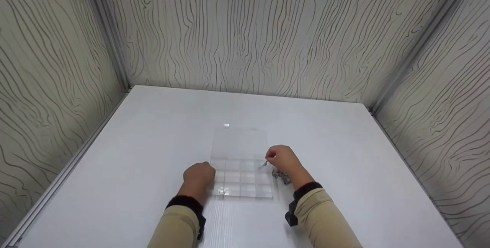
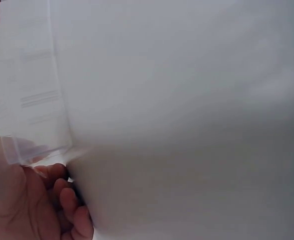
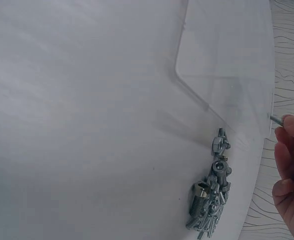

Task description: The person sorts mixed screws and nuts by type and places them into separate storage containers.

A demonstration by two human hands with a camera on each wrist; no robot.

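Two bare hands are engaged, one at each side of the work. At left, the left hand [image 1: 199, 174] has its fingers curled and grips the near-left edge of the clear plastic box [image 1: 240, 181]. The box sits on the white table [image 1: 115, 156], between the hands, its divided compartments facing up. Handling estimate: light, stiff, smooth and slippery; thin walls may crack if squeezed or bent. Take hold low on a side wall or at a corner, with steady, moderate pressure. Its clear lid [image 1: 239, 141] extends beyond the far edge, folded open; avoid lifting by this panel, since the hinge is probably the weakest part.

Next to the right, the metal screw [image 1: 263, 165] projects from the fingertips over the far-right compartments. Handling estimate: rigid, small, robust and easily dropped; pinch it at one end, leaving the other free.

Beside the box's right side lies the pile of metal fasteners [image 3: 211, 192], likely dense and prone to roll or interlock; pick single pieces from its margin.

Furthest right, the right hand [image 1: 285, 159] pinches the screw between thumb and finger.
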